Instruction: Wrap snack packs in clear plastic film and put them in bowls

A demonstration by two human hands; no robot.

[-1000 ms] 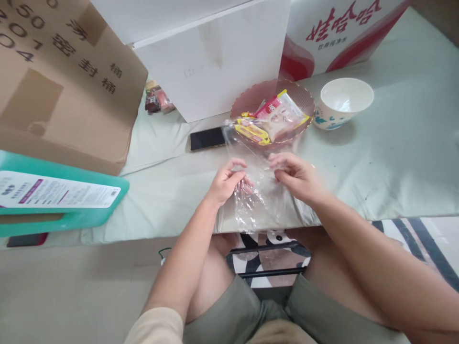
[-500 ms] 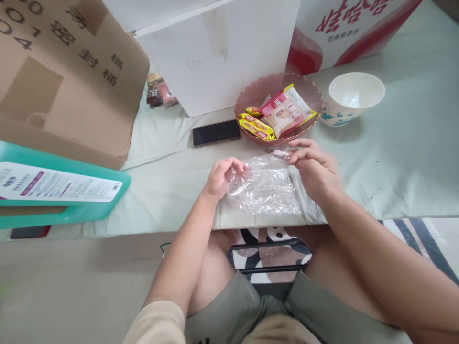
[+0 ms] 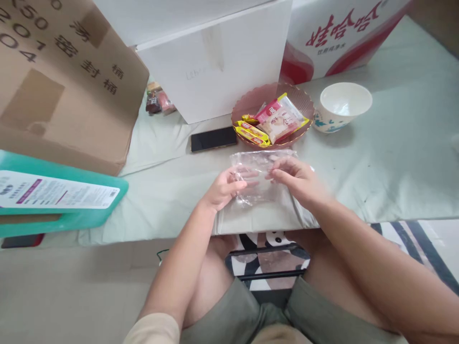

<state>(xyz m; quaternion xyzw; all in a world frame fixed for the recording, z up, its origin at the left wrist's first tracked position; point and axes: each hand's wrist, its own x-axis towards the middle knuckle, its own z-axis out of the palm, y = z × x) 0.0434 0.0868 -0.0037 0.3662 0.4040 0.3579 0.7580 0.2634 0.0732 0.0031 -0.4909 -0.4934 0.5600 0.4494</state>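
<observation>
Left hand: the left hand (image 3: 227, 186) has its fingers stretched out and apart, the thumb lower and nearer the person; the fingers show through clear film, and whether they grip it I cannot tell.
Right hand: the right hand (image 3: 296, 179) is curled, thumb and forefinger tips together, pinching the film.
Bag: the clear, crinkled plastic bag (image 3: 256, 195) is between the two hands, above the front part of the table covered in pale green cloth (image 3: 390, 162).
Bowl: the translucent pink bowl with a scalloped, gold-edged rim (image 3: 247, 101) stands just beyond the bag, holding a flat pink-and-white packet (image 3: 281, 123) and a slim yellow-and-red packet (image 3: 253, 134).
Phone: a black, flat, rectangular phone (image 3: 214, 139) lies just left of the bowl.
Cup: a white round cup with blue-green leaf print (image 3: 335, 117) stands upright just right of the bowl.
Boxes: a plain white box (image 3: 215, 76) is behind the phone, a white-and-red printed carton (image 3: 337, 52) behind the bowl and cup, a brown cardboard box (image 3: 71, 110) at far left.
Container: a teal plastic container with a white label (image 3: 114, 177) is in front of the brown box.
</observation>
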